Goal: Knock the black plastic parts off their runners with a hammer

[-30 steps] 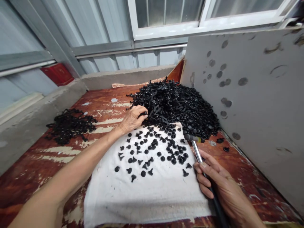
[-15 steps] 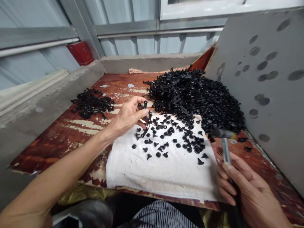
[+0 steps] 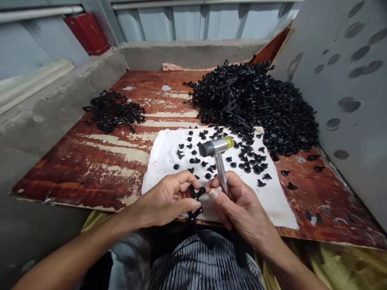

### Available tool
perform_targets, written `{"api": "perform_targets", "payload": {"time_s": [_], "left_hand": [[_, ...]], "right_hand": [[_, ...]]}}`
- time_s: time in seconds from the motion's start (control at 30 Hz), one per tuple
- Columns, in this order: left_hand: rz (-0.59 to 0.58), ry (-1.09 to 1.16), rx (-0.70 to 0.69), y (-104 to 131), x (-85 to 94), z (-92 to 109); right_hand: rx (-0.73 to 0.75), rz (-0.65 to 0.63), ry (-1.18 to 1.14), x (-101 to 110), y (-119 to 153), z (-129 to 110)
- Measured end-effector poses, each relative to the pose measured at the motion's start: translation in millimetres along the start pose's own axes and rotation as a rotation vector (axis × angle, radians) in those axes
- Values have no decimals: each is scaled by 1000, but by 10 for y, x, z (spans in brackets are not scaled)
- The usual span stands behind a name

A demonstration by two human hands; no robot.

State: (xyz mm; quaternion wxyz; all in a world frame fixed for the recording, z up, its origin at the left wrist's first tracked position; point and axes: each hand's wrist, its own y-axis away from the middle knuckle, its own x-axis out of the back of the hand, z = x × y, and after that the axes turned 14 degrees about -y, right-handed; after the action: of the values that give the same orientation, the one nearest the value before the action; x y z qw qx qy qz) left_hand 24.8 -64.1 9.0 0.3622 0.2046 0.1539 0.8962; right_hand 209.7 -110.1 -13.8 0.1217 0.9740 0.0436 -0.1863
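My left hand [image 3: 172, 197] pinches a black jointed linkage piece [image 3: 195, 209] over the front edge of the white cloth [image 3: 260, 207]. Right beside it, my right hand [image 3: 238, 201] is wrapped round the handle of a small hammer [image 3: 220, 165], and its thumb and forefinger are close to the top of the black piece. The hammer head, dark at one end and yellow at the other, points up over the cloth. Several small black round-headed parts [image 3: 256, 168] lie scattered on the cloth.
A large heap of black parts [image 3: 242, 96] stands at the back right of the reddish table [image 3: 75, 173]. A smaller black heap [image 3: 115, 110] lies at the left. A grey spotted panel [image 3: 338, 100] rises on the right, and a red box [image 3: 87, 34] is at the back left.
Both hands have come together near the front of the cloth, the left with the black piece and the right with the hammer. The camera view has tilted downward.
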Motion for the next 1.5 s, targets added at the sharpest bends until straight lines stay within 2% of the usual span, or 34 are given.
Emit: {"api": "perform_targets", "payload": {"time_s": [0.17,0.3,0.5,0.63,0.8,0.9,1.03,1.5], "left_hand": [[2,-66,-60,84,9,-162],[76,-29,14,133,-8,-240],[108,-46,58,235,-36,-300],[248,-17,74,222,106,-271],[421,-47,148,37,401,-219],[411,-27,203,-54,474,-230],[387,-18,242,-73,469,-241],[397,-46,292,-119,448,-207]], "right_hand": [[-41,-55,-42,-123,-71,121],[-31,-41,-60,-201,-91,195],[31,-12,11,-320,-127,267],[53,-18,97,-317,-121,278],[36,65,131,-176,-34,265],[-10,112,112,-71,33,286],[-51,130,60,6,76,335],[-36,104,-15,21,65,374]]}}
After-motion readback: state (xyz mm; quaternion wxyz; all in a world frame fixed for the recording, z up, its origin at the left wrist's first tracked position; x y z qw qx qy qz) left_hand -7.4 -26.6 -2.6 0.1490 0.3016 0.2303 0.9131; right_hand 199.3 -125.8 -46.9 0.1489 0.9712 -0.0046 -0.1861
